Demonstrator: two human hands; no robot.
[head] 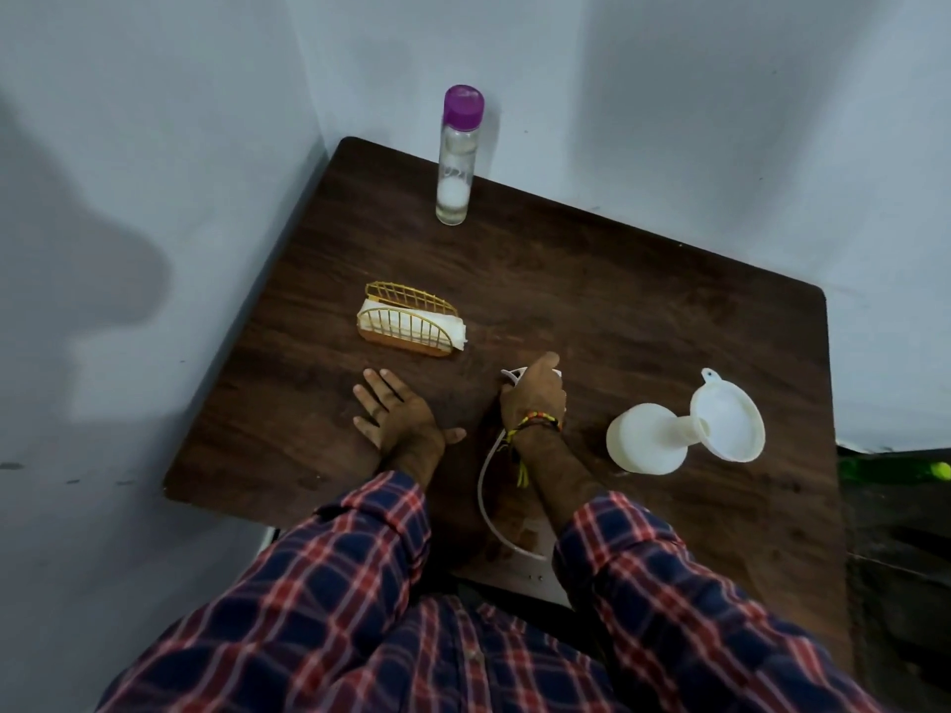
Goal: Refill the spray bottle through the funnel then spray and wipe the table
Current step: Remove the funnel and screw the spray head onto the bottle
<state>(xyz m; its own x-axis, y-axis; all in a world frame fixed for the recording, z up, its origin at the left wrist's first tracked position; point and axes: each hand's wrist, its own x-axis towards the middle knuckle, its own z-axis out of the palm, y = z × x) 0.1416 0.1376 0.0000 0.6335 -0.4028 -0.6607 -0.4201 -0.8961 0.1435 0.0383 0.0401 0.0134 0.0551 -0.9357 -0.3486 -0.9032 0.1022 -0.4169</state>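
At table centre, the right hand (535, 398) grips the spray bottle (502, 486) head, left hand (396, 411) flat and open; judging by the funnel (720, 419) set aside, spraying comes next.

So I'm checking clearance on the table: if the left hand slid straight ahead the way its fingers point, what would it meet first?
Probably the gold wire napkin holder. The left hand lies flat on the table, fingers aimed up and slightly left toward the holder's near-left end; it could just slip past.

Plain room corner (napkin holder (410, 321), wooden table (617, 301))
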